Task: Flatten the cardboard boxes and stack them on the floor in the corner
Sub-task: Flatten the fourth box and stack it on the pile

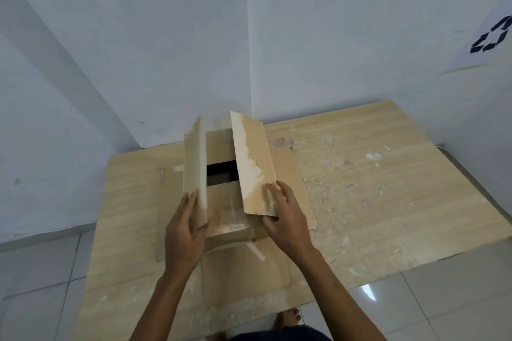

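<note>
A brown cardboard box [225, 210] stands upright in front of me, its long top flaps raised and a dark gap showing between the inner flaps. My left hand [184, 232] grips the near end of the left flap [195, 169], thumb inside. My right hand [285, 219] holds the near corner of the right flap [253, 166], fingers on top, thumb under its edge. Beneath the box lies a flattened cardboard box [246, 271] on the floor.
A wood-patterned sheet [374, 188] with white scuffs covers the floor in the corner where two white walls meet. Grey tiles [36, 299] surround it. A paper recycling sign [490, 36] is taped on the right wall. My bare foot [288, 318] stands at the sheet's near edge.
</note>
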